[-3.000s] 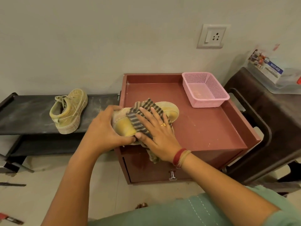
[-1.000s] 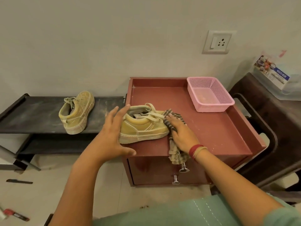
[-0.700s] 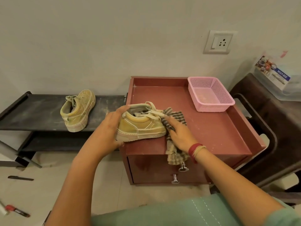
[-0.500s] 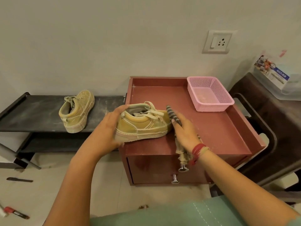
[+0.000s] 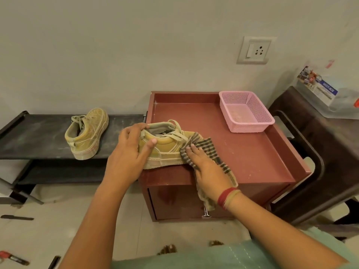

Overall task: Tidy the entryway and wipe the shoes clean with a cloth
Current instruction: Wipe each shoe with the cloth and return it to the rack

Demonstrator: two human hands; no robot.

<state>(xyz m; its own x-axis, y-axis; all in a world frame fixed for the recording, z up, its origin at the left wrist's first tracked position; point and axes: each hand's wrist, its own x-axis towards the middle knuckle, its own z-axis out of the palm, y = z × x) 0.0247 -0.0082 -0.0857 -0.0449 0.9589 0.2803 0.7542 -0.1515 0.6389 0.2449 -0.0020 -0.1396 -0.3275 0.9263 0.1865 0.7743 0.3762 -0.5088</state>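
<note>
The left hand (image 5: 130, 152) grips the heel of the yellow shoe (image 5: 165, 150) at the red table's (image 5: 252, 152) near-left edge. The right hand (image 5: 206, 167) presses the striped cloth (image 5: 206, 146) against its toe. A second shoe (image 5: 87, 133) sits on the shelf (image 5: 38, 136) at left.

The only legible text is on the label of a clear plastic box (image 5: 328, 96) at the right edge of the view, resting on the dark brown stool (image 5: 318, 144): white letters on a blue band read "MULTI-BOX". The smaller print on this label is too blurred to read
</note>
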